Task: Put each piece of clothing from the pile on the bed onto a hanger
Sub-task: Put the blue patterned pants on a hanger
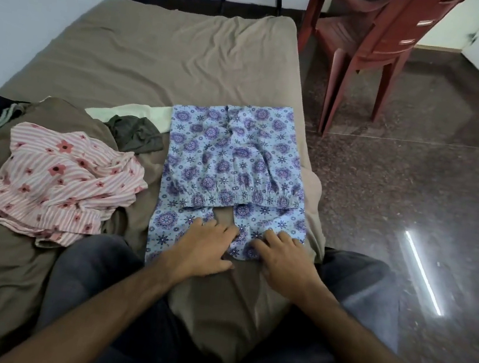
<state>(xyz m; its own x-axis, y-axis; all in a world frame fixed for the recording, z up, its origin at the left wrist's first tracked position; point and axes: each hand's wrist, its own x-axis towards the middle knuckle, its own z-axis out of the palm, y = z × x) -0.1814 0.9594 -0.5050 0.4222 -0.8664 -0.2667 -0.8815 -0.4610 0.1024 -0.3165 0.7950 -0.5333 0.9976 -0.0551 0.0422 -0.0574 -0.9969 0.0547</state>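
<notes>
Both hands, left hand (204, 245) and right hand (280, 255), press flat with straight fingers on the near end of the blue patterned trousers (228, 161), whose length runs away along the bed's (145, 56) right edge.

The blue floral-print trousers (228, 161) were thin, matt cloth, gathered at an elastic waistband, as was the crumpled pink striped garment (59, 179) beside them. The olive-brown bedsheet (163, 58) was soft, creased matt fabric. The red-brown chair (372, 40) looked like moulded plastic, and the dark speckled stone floor (416, 174) was polished to a gloss.
</notes>
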